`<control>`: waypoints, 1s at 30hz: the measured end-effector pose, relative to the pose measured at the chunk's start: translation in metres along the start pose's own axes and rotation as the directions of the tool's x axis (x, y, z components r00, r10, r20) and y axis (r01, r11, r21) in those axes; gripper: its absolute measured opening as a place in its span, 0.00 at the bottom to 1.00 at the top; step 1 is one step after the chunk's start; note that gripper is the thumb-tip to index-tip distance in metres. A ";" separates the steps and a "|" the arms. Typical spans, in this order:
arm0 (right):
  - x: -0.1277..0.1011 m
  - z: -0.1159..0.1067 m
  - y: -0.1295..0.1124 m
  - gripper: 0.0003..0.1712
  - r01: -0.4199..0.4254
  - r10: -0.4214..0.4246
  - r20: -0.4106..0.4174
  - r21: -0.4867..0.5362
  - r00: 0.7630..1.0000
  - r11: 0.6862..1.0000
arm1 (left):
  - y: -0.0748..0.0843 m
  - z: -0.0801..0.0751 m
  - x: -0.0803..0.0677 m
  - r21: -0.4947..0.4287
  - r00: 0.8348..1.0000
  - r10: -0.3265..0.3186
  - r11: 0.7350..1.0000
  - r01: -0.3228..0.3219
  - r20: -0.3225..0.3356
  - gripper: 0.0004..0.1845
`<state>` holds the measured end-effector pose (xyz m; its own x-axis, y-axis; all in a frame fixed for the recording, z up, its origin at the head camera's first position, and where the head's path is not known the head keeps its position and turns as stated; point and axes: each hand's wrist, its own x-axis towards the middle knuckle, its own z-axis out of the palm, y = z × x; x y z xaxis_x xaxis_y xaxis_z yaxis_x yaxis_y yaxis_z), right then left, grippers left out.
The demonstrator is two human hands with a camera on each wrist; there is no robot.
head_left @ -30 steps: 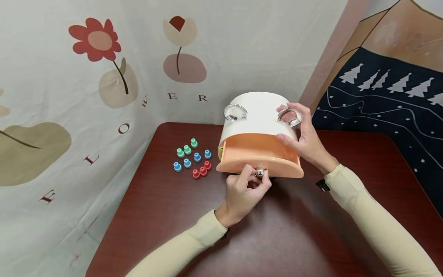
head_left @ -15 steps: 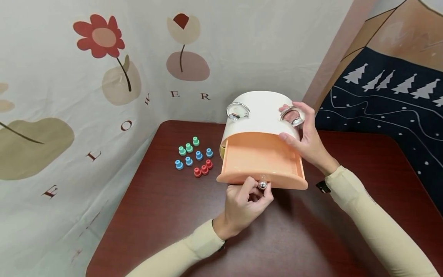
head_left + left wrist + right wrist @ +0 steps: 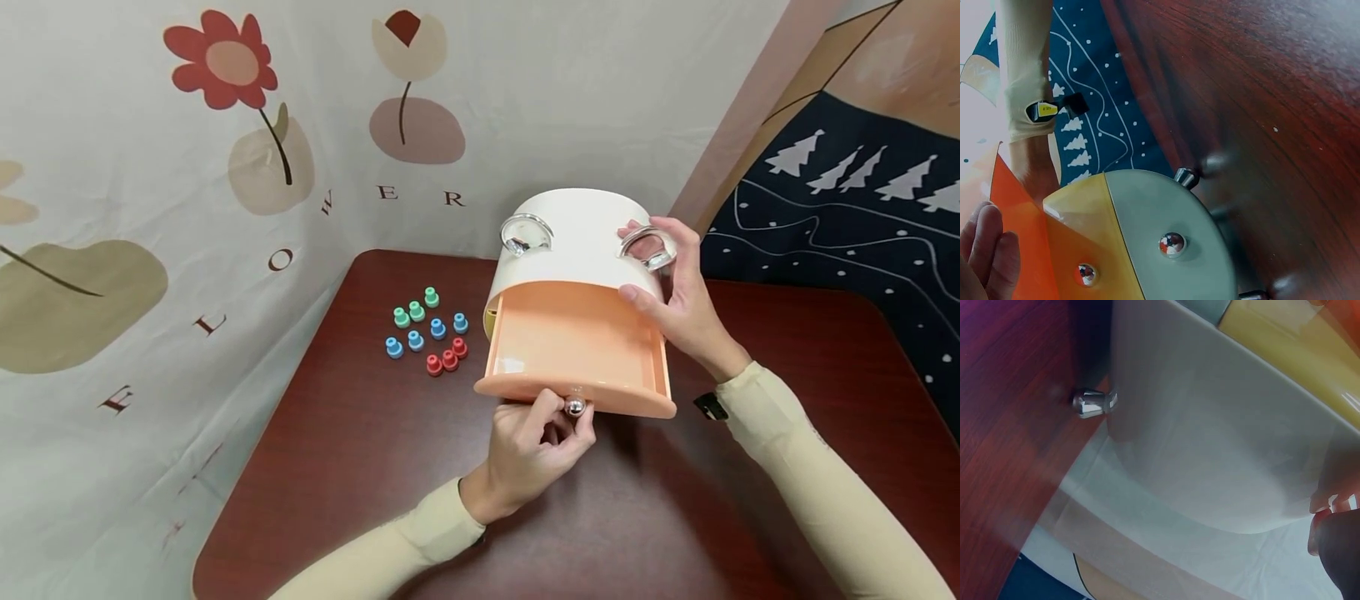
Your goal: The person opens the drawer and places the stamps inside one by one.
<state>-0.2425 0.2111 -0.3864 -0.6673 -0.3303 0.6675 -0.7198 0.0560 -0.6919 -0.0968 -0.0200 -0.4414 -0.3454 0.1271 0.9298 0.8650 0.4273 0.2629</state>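
A white rounded drawer box with two silver rings on top stands on the table. Its orange top drawer is pulled well out, and nothing lies on the visible drawer floor. My left hand pinches the drawer's round silver knob between thumb and finger. My right hand grips the box's upper right side around the right-hand ring, thumb on the top's front edge. Below the orange drawer, the left wrist view shows a yellow drawer and a grey-green drawer, both pushed in.
Left of the box stand small pegs in rows: green pegs, several blue pegs and red pegs. The dark red table runs up to a printed cloth behind. Silver feet hold the box off the table.
My left hand has drawn the orange drawer farther out toward me, exposing more of its floor. My right hand keeps its grip on the box. The view has shifted slightly.
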 end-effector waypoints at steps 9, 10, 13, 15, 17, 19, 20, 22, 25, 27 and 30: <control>0.000 0.000 -0.001 0.49 -0.001 0.001 -0.012 -0.025 1.000 1.000 | -0.007 -0.014 -0.007 -0.013 0.996 0.081 0.997 -0.080 0.026 0.09; -0.001 0.000 -0.001 0.49 -0.003 0.002 -0.013 -0.026 1.000 1.000 | -0.008 -0.016 -0.009 -0.008 0.996 0.088 0.996 -0.088 0.024 0.10; -0.006 0.003 0.000 0.49 -0.009 0.009 -0.012 -0.030 1.000 1.000 | -0.010 -0.025 -0.014 -0.007 0.995 0.094 0.996 -0.094 0.013 0.11; -0.010 0.005 0.001 0.49 -0.011 0.011 -0.011 -0.028 1.000 1.000 | -0.011 -0.032 -0.017 -0.002 0.996 0.090 0.996 -0.090 0.005 0.12; -0.012 0.005 0.001 0.49 -0.012 0.012 -0.013 -0.022 1.000 1.000 | -0.013 -0.037 -0.017 0.009 0.996 0.090 0.996 -0.090 -0.007 0.12; -0.013 0.005 0.001 0.49 -0.008 0.008 -0.020 -0.020 1.000 1.000 | -0.015 -0.042 -0.016 0.015 0.995 0.099 0.995 -0.099 -0.023 0.12; -0.013 0.005 0.001 0.49 -0.004 0.004 -0.024 -0.015 1.000 1.000 | -0.016 -0.043 -0.015 0.017 0.993 0.109 0.994 -0.108 -0.036 0.12; -0.012 0.005 0.001 0.49 0.002 -0.003 -0.029 -0.017 1.000 1.000 | -0.020 -0.047 -0.012 0.012 0.989 0.133 0.991 -0.133 -0.069 0.11; -0.008 0.004 0.001 0.49 0.010 -0.010 -0.030 -0.020 1.000 1.000 | -0.028 -0.053 -0.010 0.011 0.981 0.144 0.990 -0.144 -0.130 0.11; -0.006 0.003 0.002 0.49 0.012 -0.013 -0.026 -0.026 1.000 1.000 | -0.034 -0.059 -0.010 0.023 0.981 0.110 0.994 -0.107 -0.158 0.10; -0.002 0.001 0.003 0.49 0.019 -0.020 -0.019 -0.035 1.000 0.999 | -0.046 -0.068 -0.015 0.063 0.986 -0.002 0.998 0.012 -0.166 0.08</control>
<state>-0.2431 0.2112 -0.3898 -0.6563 -0.3132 0.6864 -0.7388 0.0823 -0.6688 -0.1064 -0.1024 -0.4497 -0.2818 -0.0238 0.9592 0.8362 0.4840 0.2577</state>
